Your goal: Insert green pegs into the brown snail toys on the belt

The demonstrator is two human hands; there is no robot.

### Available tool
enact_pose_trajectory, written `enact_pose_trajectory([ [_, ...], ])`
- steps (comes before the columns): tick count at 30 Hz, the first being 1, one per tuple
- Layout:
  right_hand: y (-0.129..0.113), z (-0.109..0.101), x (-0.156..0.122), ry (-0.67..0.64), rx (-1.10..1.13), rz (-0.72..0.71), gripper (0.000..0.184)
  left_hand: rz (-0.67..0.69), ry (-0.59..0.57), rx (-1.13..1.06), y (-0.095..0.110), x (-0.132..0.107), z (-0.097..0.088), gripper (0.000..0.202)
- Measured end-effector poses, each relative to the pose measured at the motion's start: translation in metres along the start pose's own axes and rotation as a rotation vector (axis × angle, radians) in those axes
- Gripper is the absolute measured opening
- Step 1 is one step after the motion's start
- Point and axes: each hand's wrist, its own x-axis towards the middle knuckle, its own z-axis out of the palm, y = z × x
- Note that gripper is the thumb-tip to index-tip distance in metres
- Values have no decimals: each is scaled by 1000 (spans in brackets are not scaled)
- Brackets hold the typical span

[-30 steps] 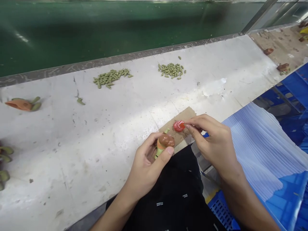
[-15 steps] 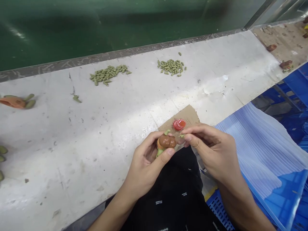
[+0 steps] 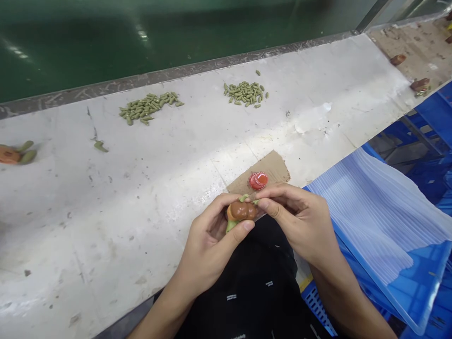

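My left hand (image 3: 215,240) is closed round a small brown, orange and green figurine (image 3: 242,211), with a green nub sticking up from its top. Between the thumb and forefinger of my right hand (image 3: 296,216) is a tiny green piece (image 3: 254,202), held right at the figurine's upper right side. Whether the piece touches the figurine is hard to make out. Just beyond the fingertips, a glossy red lump (image 3: 258,181) sits on a brown cardboard piece (image 3: 278,165).
Two piles of small green pieces (image 3: 150,107) (image 3: 246,93) lie along the back of the white table (image 3: 141,202). One bent green piece (image 3: 100,146) lies apart. An orange item with green parts (image 3: 14,153) is at far left. Blue crates (image 3: 427,282) with white foam sheeting (image 3: 374,207) stand right.
My right hand has moved left, bringing the tiny green piece up to the figurine. My left hand still holds the figurine. The view has shifted slightly.
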Motion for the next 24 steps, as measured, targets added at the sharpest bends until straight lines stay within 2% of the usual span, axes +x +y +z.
enact_pose_trajectory([
  [5, -2, -3, -1, -54, -168, -95, 15, 65, 1, 82, -2, -3, 1, 21],
  [8, 0, -3, -1, -80, -147, -107, 14, 114, 10, 118, -4, -4, 0, 23],
  [12, 4, -5, -3, -105, -112, -128, 17, 119, -20, 140, -3, -3, -1, 20],
  [16, -1, -21, -9, -163, -150, -191, 27, 59, -20, 145, 6, -7, 1, 16],
  [18, -9, -33, -16, -164, -274, -253, 43, -14, 41, 205, 11, -12, 1, 22],
  [20, -18, -43, -25, -182, -489, -369, 49, -81, 64, 291, 15, -17, 1, 38],
  [24, -23, -42, -37, -421, -855, -562, 32, -215, -102, 381, 11, -22, 8, 62],
])
